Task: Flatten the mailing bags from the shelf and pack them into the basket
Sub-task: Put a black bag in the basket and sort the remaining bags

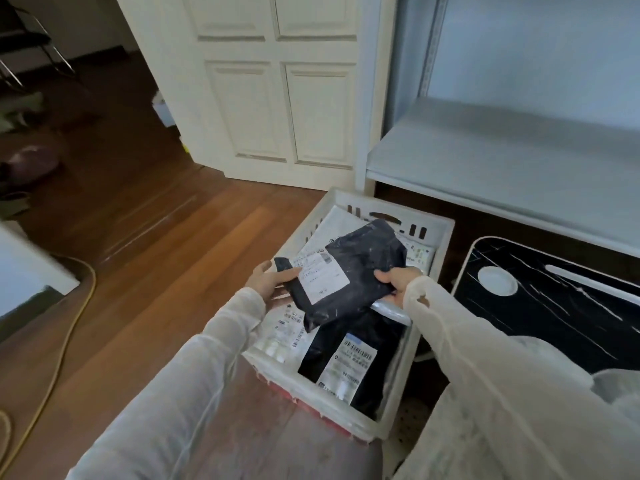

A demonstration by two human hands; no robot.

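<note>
Dark bag [360, 271] over basket [440, 237]; left hand [273, 282] cupped at left edge, right hand [398, 282] pinching right edge; advice: press air out, lay flat on stack, label up.

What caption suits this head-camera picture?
Both hands, left hand and right hand, hold a dark mailing bag over the basket.
</note>
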